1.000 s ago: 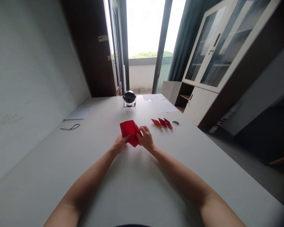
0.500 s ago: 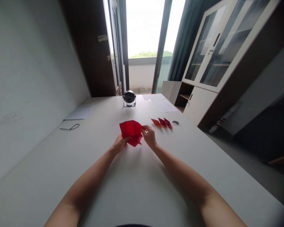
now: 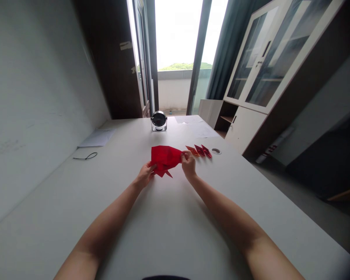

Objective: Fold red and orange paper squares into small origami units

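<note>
A creased sheet of red paper point(image 3: 164, 156) is held up above the white table, between my two hands. My left hand point(image 3: 146, 173) pinches its lower left edge, thumb in front. At the right, my right hand point(image 3: 188, 162) grips the sheet's drawn-out corner between thumb and fingers. A pointed flap of the paper hangs from its underside. Just beyond my right hand lie three folded paper pieces in a row: an orange one point(image 3: 192, 151), a dark red one point(image 3: 200, 150) and another red one point(image 3: 206, 151).
The white table point(image 3: 163, 233) runs along a wall on the left. A round black device on a metal stand point(image 3: 159, 121) stands at the back. Left are a black cable tie point(image 3: 86, 157) and papers point(image 3: 97, 138). A grommet point(image 3: 216, 151) sits near the right edge; more sheets point(image 3: 202, 130) lie behind.
My right hand has moved a little right, pulling the red paper's corner outward. The sheet is now stretched wider between my hands, and my left hand has shifted slightly left.
</note>
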Action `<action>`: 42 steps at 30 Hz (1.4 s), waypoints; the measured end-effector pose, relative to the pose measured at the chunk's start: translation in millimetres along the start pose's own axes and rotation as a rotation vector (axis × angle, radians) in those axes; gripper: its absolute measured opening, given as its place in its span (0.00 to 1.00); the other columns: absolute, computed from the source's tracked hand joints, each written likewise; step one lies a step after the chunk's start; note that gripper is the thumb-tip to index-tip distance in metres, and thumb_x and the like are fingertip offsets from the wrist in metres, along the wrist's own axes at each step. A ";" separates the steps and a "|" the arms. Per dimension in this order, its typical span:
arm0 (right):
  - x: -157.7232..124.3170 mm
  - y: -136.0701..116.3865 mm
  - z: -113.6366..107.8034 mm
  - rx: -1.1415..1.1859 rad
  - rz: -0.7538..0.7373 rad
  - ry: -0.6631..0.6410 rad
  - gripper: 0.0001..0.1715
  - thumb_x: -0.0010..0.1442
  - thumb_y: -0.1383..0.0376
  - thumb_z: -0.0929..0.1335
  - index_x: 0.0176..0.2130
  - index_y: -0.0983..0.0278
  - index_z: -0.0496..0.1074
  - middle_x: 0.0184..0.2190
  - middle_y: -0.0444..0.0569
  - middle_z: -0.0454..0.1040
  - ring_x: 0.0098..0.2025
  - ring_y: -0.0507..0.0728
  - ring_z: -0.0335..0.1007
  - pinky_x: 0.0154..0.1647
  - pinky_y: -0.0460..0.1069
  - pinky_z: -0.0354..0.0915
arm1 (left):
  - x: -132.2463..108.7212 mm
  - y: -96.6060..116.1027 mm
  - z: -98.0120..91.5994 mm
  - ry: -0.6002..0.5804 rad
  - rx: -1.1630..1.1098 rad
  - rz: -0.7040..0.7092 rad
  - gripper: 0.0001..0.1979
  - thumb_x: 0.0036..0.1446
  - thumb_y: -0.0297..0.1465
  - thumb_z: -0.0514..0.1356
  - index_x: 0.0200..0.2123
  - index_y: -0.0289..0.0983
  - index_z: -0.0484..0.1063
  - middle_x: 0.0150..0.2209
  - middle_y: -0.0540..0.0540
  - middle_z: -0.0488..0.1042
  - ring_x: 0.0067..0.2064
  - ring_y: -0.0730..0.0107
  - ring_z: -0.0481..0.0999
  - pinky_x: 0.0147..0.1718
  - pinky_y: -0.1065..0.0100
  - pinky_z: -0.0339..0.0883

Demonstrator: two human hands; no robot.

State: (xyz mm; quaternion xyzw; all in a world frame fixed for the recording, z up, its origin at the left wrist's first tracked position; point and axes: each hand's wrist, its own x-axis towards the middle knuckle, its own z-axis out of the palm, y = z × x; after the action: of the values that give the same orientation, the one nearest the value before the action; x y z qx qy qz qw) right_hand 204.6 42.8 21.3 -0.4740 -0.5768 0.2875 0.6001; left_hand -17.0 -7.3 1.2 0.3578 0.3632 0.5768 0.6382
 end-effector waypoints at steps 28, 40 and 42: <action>-12.4 14.7 15.3 0.014 0.034 -0.171 0.10 0.57 0.57 0.66 0.32 0.61 0.70 0.25 0.44 0.73 0.26 0.54 0.70 0.28 0.48 0.65 | 1.0 -3.1 4.5 0.205 -0.018 0.038 0.28 0.42 0.36 0.72 0.44 0.37 0.66 0.33 0.50 0.75 0.27 0.79 0.70 0.26 0.75 0.61; 0.8 15.9 2.7 0.057 0.270 -0.054 0.13 0.56 0.55 0.62 0.27 0.61 0.64 0.20 0.43 0.68 0.24 0.54 0.64 0.24 0.46 0.61 | 17.3 -2.8 -22.4 0.319 0.312 0.222 0.20 0.51 0.37 0.64 0.46 0.36 0.67 0.31 0.50 0.73 0.26 0.75 0.71 0.26 0.73 0.63; 1.0 18.9 4.0 0.058 0.284 -0.072 0.14 0.56 0.54 0.62 0.26 0.60 0.64 0.18 0.42 0.67 0.22 0.53 0.63 0.22 0.46 0.60 | 17.0 -2.2 -26.5 0.335 0.434 0.248 0.18 0.54 0.38 0.61 0.47 0.37 0.67 0.30 0.50 0.72 0.27 0.73 0.72 0.27 0.72 0.65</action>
State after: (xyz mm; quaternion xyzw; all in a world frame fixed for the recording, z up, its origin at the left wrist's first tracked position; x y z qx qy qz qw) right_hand 204.7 51.9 4.2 -0.5226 -0.5167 0.4028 0.5456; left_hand -37.9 10.5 -14.3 0.4274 0.5317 0.6103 0.4026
